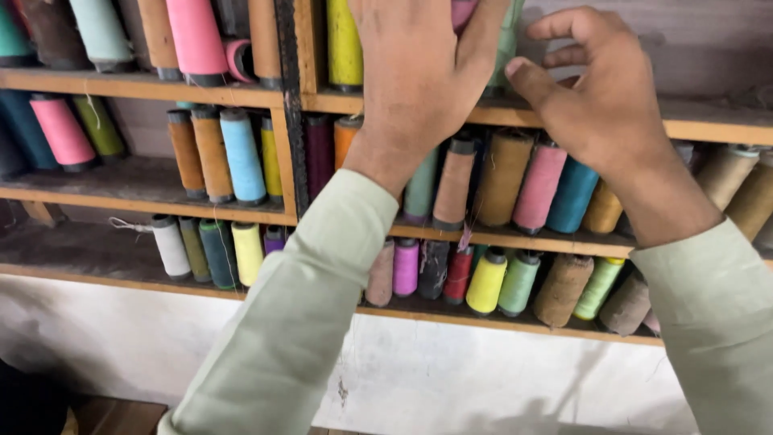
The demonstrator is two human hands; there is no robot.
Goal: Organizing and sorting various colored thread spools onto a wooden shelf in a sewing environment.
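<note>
Both hands reach to the top shelf (708,121): the left hand (419,72), fingers together, covers an upright pale green spool (509,40) with its long axis vertical, while the right hand (600,89), fingers loosely curled, hovers just beside it, empty.

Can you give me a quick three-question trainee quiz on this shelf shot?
1. True or false: the left hand reaches to the top shelf.
2. Which spool stands nearest the right hand thumb? A: pale green spool B: white spool C: light blue spool
3. What colour are the sleeves?

Key: 1 true. 2 A. 3 pale green.
</note>
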